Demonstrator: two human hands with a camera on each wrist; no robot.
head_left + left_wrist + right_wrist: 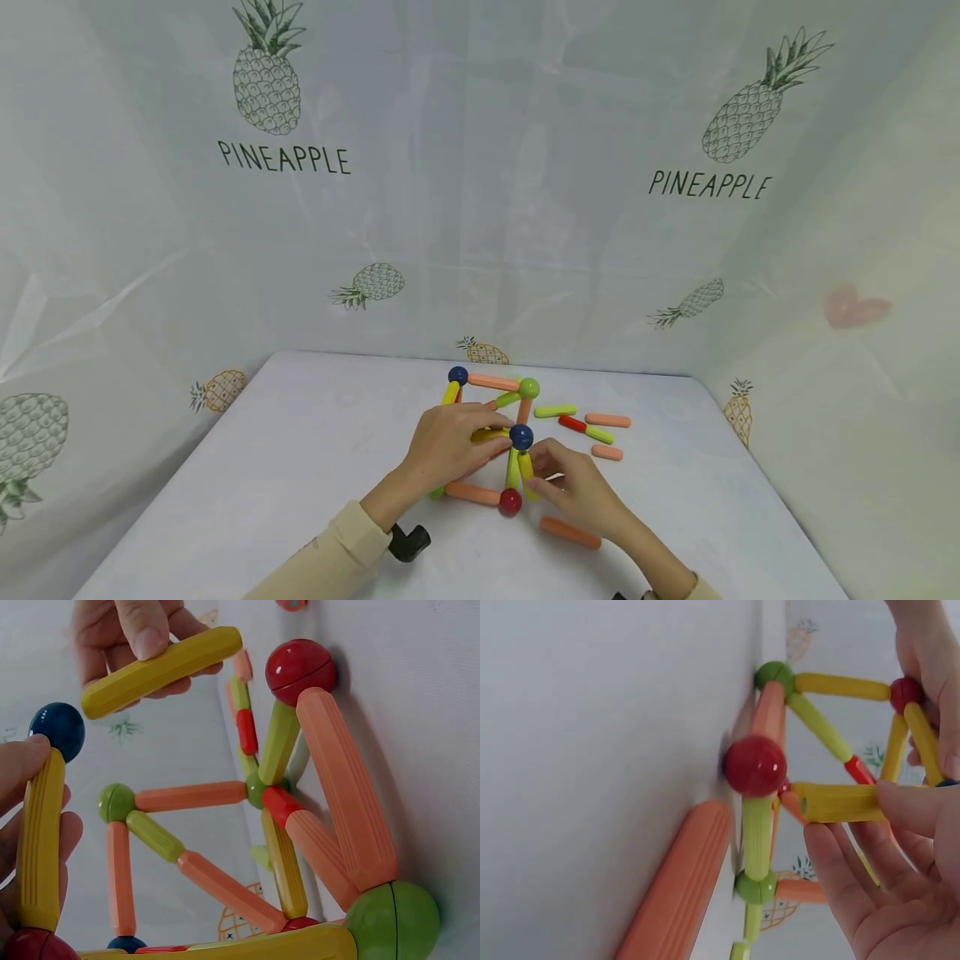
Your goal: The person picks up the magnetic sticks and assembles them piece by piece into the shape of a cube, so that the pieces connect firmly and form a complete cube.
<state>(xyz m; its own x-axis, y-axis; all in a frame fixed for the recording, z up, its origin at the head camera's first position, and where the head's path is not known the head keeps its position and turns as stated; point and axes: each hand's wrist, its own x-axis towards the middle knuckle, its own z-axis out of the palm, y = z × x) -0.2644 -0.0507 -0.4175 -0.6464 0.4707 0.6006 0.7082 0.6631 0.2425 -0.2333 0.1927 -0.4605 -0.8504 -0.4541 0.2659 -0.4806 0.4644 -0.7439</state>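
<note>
A frame of magnetic rods and balls stands on the table. My left hand (448, 442) grips a yellow rod (41, 840) at its top, between a red ball (37, 946) and a blue ball (521, 437); the thumb touches the blue ball. My right hand (577, 487) pinches a second yellow rod (844, 803) between thumb and fingers. That rod hangs under the blue ball, its lower end free above the red ball (510, 502) at the frame's front corner. Whether its upper end touches the blue ball, I cannot tell.
A loose orange rod (570, 532) lies in front of my right hand. Behind it to the right are a lime rod (555, 411), an orange rod (608, 420), a red-and-lime pair (586, 428) and a short orange rod (607, 452). A pineapple-printed curtain (480, 208) hangs behind the table.
</note>
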